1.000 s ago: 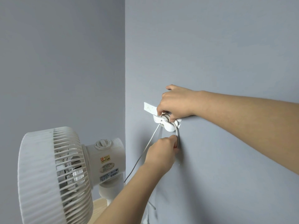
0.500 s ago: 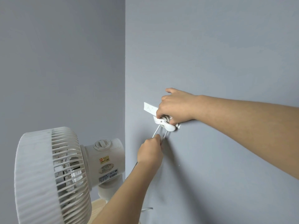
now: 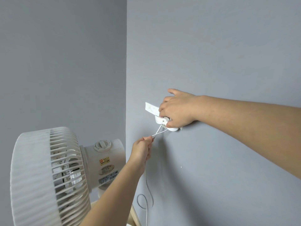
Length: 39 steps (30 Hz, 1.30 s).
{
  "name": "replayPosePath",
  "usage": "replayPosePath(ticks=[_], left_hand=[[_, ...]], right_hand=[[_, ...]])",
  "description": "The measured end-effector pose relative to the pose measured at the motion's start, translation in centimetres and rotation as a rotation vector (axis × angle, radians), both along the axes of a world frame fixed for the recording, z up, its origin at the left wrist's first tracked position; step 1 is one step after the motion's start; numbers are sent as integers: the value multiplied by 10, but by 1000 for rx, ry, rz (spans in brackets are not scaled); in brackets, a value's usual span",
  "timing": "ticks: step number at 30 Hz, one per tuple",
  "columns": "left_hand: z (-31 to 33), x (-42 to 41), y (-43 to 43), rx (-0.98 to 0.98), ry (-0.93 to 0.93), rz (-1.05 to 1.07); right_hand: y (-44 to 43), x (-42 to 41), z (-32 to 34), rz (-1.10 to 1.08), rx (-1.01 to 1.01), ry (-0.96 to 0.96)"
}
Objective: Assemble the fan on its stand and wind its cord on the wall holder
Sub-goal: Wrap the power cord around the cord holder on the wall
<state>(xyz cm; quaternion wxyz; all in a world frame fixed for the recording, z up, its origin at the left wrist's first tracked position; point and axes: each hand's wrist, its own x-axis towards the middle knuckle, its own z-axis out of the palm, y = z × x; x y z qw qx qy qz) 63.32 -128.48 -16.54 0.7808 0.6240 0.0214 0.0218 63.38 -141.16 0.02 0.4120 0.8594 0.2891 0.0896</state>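
A white cord holder [image 3: 160,120] is fixed to the grey wall on a strip of white tape [image 3: 151,108]. My right hand [image 3: 176,110] covers most of the holder, its fingers curled round it. Below and to the left, my left hand [image 3: 142,150] pinches the thin white cord [image 3: 160,132], which runs taut from the holder in two strands. The slack cord [image 3: 147,193] hangs down the wall in a loop. The white fan [image 3: 48,175] stands at the lower left, its grille facing left and its motor housing toward the wall.
Two grey walls meet at a corner [image 3: 126,62] just left of the holder. A light wooden surface [image 3: 133,216] shows under the fan at the bottom edge. The fan's round knob [image 3: 101,144] sits on top of the housing.
My left hand has moved down and left from just under the holder, drawing the cord out taut. My right hand has stayed on the holder.
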Motion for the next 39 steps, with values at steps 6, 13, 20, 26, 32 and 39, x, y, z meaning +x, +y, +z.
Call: replayPosePath(ticks=[6,13,20,26,32,39], left_hand=[[10,16,-2,-32,106,57],[22,40,-4,63,159,99],[44,52,-4,53,147,210],[68,51,-5,29,9,237],[64,33,-4,63,-102,320],[31,-10,14,161,-106,309]], right_hand=[[1,-3,1,-4,11,15],[0,-4,1,5,9,16],[1,-5,1,5,-5,23],[0,-6,2,8,3,35],[0,-7,2,-9,5,43],[1,-8,-1,-17,83,53]])
